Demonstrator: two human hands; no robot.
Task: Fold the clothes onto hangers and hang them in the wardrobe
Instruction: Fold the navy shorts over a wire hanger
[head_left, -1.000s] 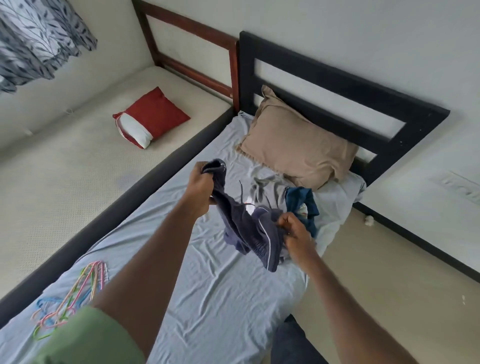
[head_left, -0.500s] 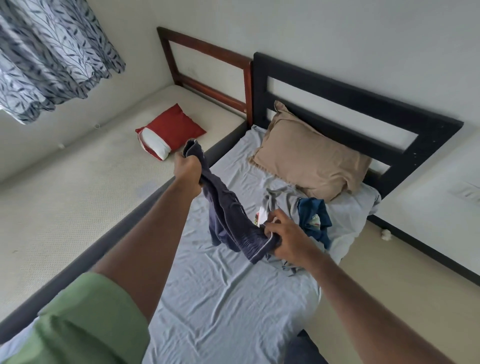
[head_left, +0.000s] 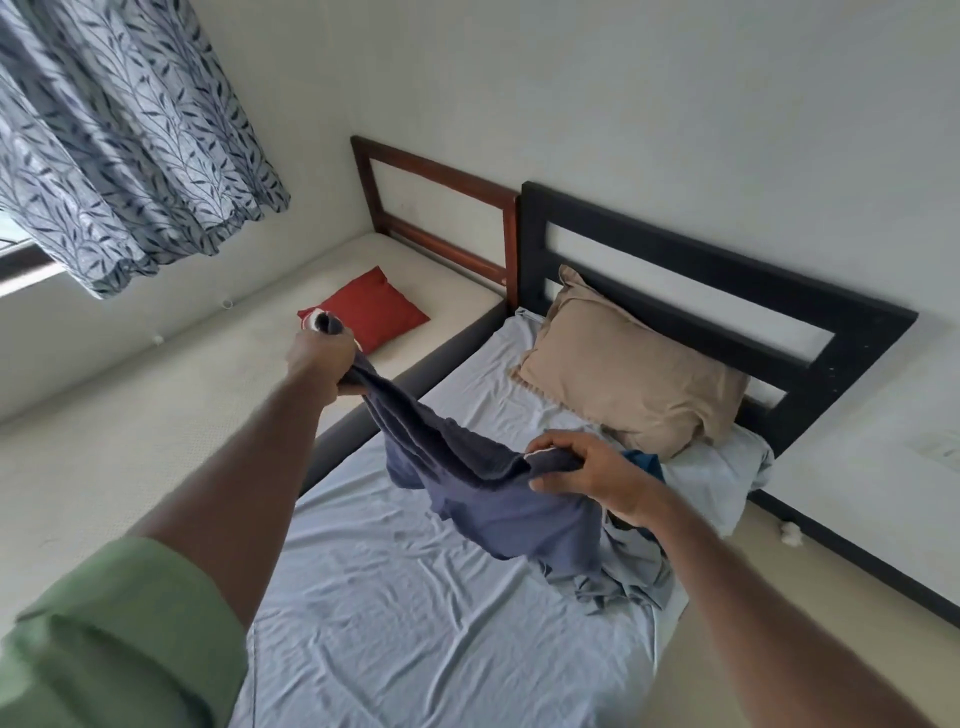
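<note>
A dark navy garment (head_left: 467, 473) hangs stretched between my two hands above the bed. My left hand (head_left: 319, 364) grips one end in a fist, raised up and to the left. At the other end my right hand (head_left: 597, 475) pinches the edge, lower and to the right. The cloth sags below my right hand toward the sheet. Behind my right hand lie a blue garment (head_left: 644, 462) and a crumpled grey one (head_left: 634, 571), both partly hidden. No hangers or wardrobe are in view.
The bed has a pale blue sheet (head_left: 415, 623), a tan pillow (head_left: 634, 384) and a black headboard (head_left: 727, 275). To the left lies a cream mattress (head_left: 130, 441) with a red cushion (head_left: 371, 309). A patterned curtain (head_left: 124, 135) hangs upper left.
My left hand has risen up and leftward, pulling the navy garment out longer. My right hand has taken hold of its other edge. The view has tilted up, and the hangers have left the frame.
</note>
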